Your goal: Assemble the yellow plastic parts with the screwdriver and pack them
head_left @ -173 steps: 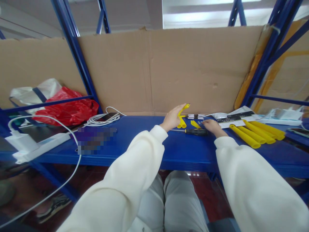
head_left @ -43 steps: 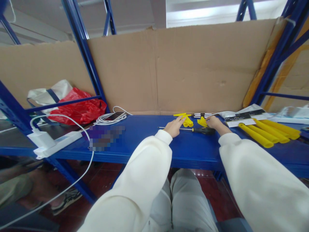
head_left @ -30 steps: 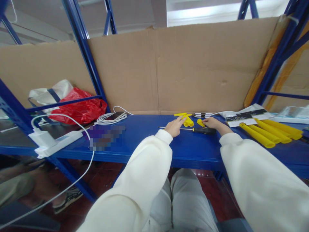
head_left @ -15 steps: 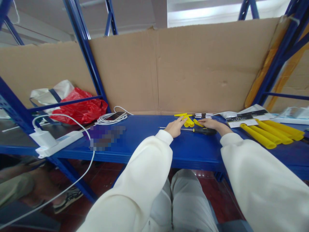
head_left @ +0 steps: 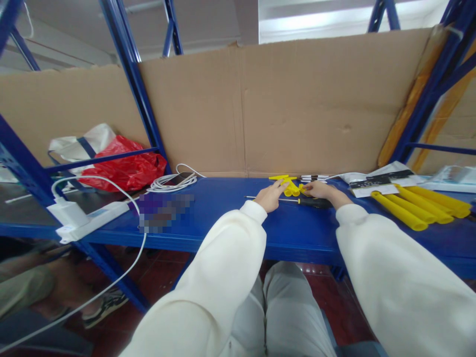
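Observation:
My left hand (head_left: 269, 197) lies on the blue shelf with its fingertips closed on the near end of a yellow plastic part (head_left: 292, 189). My right hand (head_left: 320, 189) pinches a small yellow plastic piece (head_left: 301, 188) right beside that part; the fingers partly hide it. Just in front of both hands lies a screwdriver with a black and yellow handle (head_left: 315, 202), its thin shaft pointing left. Behind the left fingertips is another flat yellow piece (head_left: 278, 177). Several black-and-white, pen-like sticks (head_left: 313, 178) lie behind my right hand.
Several yellow tubes (head_left: 420, 210) and a black-and-white card (head_left: 385, 181) lie to the right. Coiled white cable (head_left: 173, 182), a red plastic bag (head_left: 121, 166) and a white power strip (head_left: 98, 218) are leftward. Cardboard (head_left: 297, 109) stands behind the shelf. Another person's leg (head_left: 67, 285) shows lower left.
My right hand has shifted slightly left, bringing the small yellow piece close against the yellow part. The left hand stays in nearly the same place.

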Tool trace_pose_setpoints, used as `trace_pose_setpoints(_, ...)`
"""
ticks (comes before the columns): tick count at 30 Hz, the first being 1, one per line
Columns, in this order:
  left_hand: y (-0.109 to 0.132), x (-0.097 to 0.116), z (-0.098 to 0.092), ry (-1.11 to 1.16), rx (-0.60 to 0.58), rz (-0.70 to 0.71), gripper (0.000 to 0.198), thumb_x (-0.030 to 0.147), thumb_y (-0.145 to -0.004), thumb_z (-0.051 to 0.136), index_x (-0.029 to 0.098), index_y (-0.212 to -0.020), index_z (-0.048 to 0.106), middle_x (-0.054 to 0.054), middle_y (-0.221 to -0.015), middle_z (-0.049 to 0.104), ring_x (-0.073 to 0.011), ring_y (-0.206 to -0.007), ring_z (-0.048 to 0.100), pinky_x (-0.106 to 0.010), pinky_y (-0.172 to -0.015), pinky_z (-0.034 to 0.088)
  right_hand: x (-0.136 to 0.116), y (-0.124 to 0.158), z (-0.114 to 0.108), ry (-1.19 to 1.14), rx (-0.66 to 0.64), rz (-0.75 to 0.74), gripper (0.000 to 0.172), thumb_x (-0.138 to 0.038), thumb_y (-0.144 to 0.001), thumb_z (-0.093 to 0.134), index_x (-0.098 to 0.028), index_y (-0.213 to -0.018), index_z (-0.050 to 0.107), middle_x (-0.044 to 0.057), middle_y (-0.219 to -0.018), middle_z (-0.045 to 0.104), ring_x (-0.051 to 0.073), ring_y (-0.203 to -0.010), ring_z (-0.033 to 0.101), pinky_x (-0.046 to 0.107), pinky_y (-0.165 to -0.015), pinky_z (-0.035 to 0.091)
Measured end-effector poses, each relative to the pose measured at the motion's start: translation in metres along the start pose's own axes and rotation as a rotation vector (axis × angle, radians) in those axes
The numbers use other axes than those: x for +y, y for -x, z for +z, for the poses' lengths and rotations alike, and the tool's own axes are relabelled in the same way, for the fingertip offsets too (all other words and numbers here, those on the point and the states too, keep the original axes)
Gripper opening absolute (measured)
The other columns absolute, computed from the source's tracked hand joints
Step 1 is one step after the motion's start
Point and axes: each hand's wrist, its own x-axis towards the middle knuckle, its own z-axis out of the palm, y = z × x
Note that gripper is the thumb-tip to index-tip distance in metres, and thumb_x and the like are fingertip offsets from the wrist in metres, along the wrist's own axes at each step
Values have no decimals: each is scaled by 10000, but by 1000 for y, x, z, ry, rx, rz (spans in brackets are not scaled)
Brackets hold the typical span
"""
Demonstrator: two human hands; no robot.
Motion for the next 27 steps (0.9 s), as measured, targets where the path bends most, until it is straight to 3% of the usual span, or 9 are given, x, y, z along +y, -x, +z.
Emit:
trace_pose_setpoints(5, 0, 0, 0, -4, -8, 2, 783, -26, -895, 485, 239, -1631, 451, -130, -1726, 413, -244, -1466, 576, -349, -1195, 491, -6, -1, 0, -12, -19, 10, 459, -176, -882, 608, -103, -1293, 799, 106, -995, 833, 197, -745, 732, 244, -689, 553)
trace_pose_setpoints(9, -2, -2, 4, 12, 16, 14, 811, -27, -883, 494, 250, -1642, 432, -143, -1717, 421, -254, -1460, 580, -367, -1198, 491, -3, -3, 0, -69, 3, -10, 394, -168, -835, 664, -136, -1186, 840, 96, -962, 837, 226, -798, 757, 267, -753, 577)
trace_pose_setpoints(12, -4, -4, 8, 52, 43, -2, 806, -30, -876, 479, 224, -1639, 433, -152, -1709, 427, -254, -1471, 568, -365, -1201, 485, 0, -4, -2, -108, 148, -49, 242, -207, -851, 680, -164, -1002, 865, 116, -957, 835, 271, -918, 774, 296, -842, 578)
trace_pose_setpoints(14, -5, -5, 10, 82, 69, -12, 810, -30, -877, 465, 214, -1648, 414, -157, -1693, 447, -257, -1478, 560, -380, -1208, 480, -4, -1, -4, -192, 262, -86, 239, -283, -916, 641, -168, -933, 850, 125, -947, 830, 276, -957, 762, 310, -863, 575)
trace_pose_setpoints(16, -5, -5, 11, 112, 98, -24, 826, -29, -877, 461, 207, -1664, 379, -169, -1681, 458, -265, -1480, 556, -400, -1212, 479, -14, 3, -6, -355, 312, -122, 334, -385, -980, 587, -159, -928, 828, 125, -920, 822, 254, -891, 745, 315, -823, 582)
trace_pose_setpoints(18, -6, -5, 10, 137, 126, -37, 843, -26, -878, 464, 201, -1680, 341, -182, -1676, 456, -275, -1477, 559, -406, -1204, 488, -28, 10, -5, -561, 278, -155, 367, -456, -987, 606, -147, -971, 804, 118, -884, 808, 213, -769, 718, 299, -745, 580)
trace_pose_setpoints(20, -6, -4, 9, 152, 148, -54, 844, -19, -890, 462, 203, -1691, 315, -189, -1673, 454, -284, -1456, 580, -405, -1183, 508, -42, 17, -2, -755, 175, -180, 335, -431, -926, 724, -151, -1104, 765, 97, -850, 792, 186, -703, 694, 275, -666, 559)
trace_pose_setpoints(23, -6, -2, 5, 149, 155, -79, 814, -2, -918, 446, 191, -1695, 298, -193, -1674, 453, -288, -1432, 601, -401, -1156, 528, -55, 23, 4, -947, 76, -162, 459, -324, -841, 818, -171, -1251, 679, 40, -740, 738, 147, -581, 619, 233, -549, 481)
trace_pose_setpoints(27, -1, 5, -3, 102, 93, -93, 821, 63, -942, 488, 220, -1715, 258, -169, -1644, 508, -303, -1398, 628, -414, -1129, 543, -52, 19, 3, -1054, 223, -97, 373, -274, -844, 769, -183, -1186, 651, -7, -676, 656, 107, -505, 519, 213, -516, 415)
